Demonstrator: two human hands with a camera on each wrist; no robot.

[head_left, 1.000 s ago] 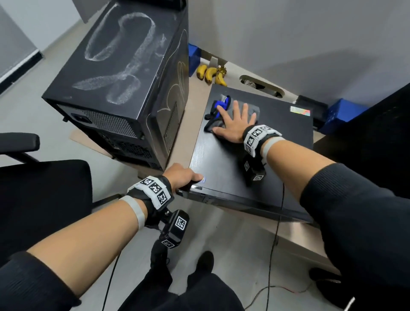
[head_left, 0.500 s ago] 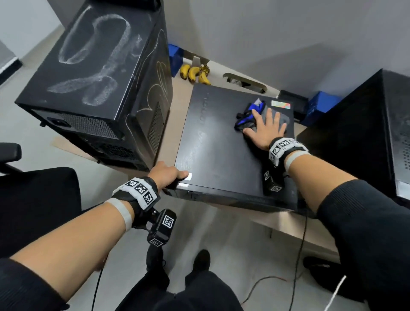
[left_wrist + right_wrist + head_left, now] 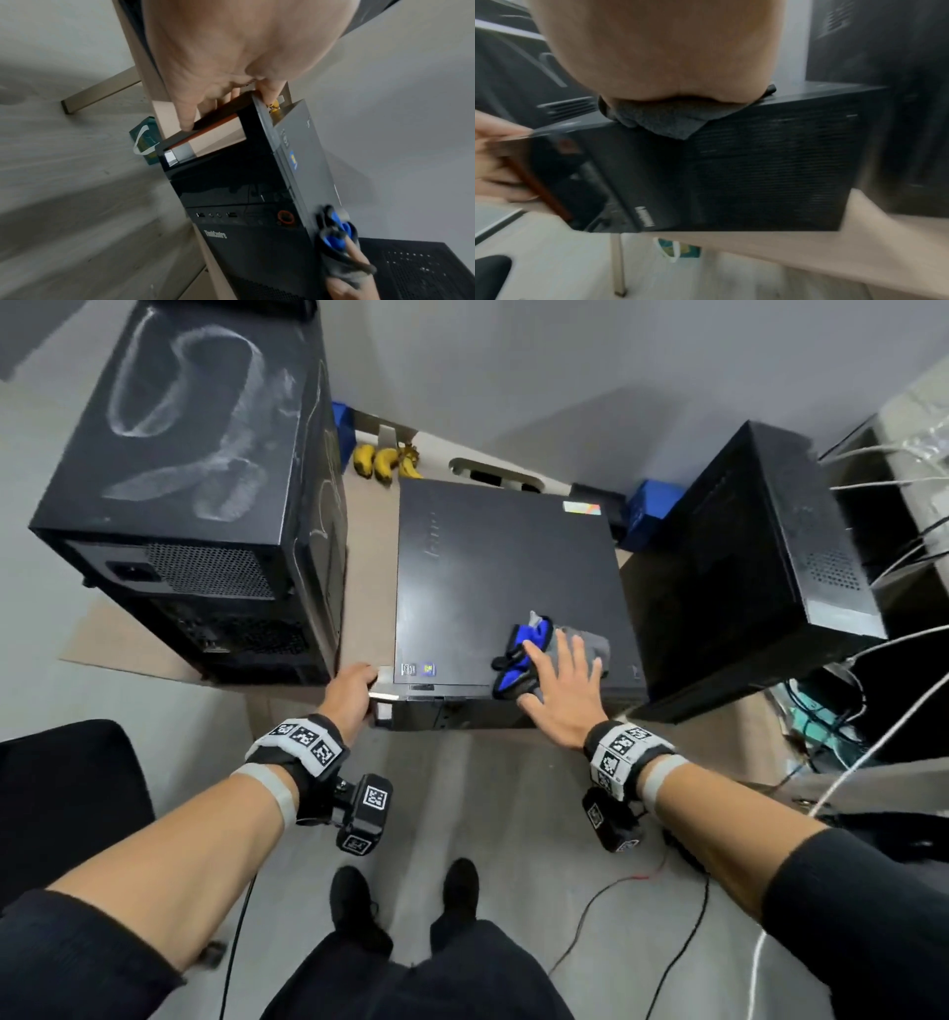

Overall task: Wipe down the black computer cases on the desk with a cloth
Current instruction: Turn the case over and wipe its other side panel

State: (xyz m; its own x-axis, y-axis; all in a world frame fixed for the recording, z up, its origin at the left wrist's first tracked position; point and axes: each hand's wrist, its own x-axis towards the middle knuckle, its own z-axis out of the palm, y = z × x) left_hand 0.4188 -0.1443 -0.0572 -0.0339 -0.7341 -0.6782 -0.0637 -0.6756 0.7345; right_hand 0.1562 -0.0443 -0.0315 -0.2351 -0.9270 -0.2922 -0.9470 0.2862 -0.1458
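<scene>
- Three black cases sit on the desk point(image 3: 369, 567): a flat case point(image 3: 493, 577) lying on its side in the middle, a left tower point(image 3: 195, 469) with white smears on top, and a right tower point(image 3: 760, 546).
- Right hand point(image 3: 560, 695) lies flat with fingers straight and spread, pressing the cloth point(image 3: 544, 654) onto the flat case's top, near its front right corner.
- Cloth is grey with blue and black parts; in the right wrist view one corner hangs over the case's front edge.
- Left hand point(image 3: 354, 690) grips the front left corner of the flat case; in the left wrist view the fingers point(image 3: 185, 113) curl under the handle bar and the thumb sits on top.
- Bananas point(image 3: 385, 462) lie at the back of the desk, between the left tower and the flat case.
- Loose cables run across the floor.
</scene>
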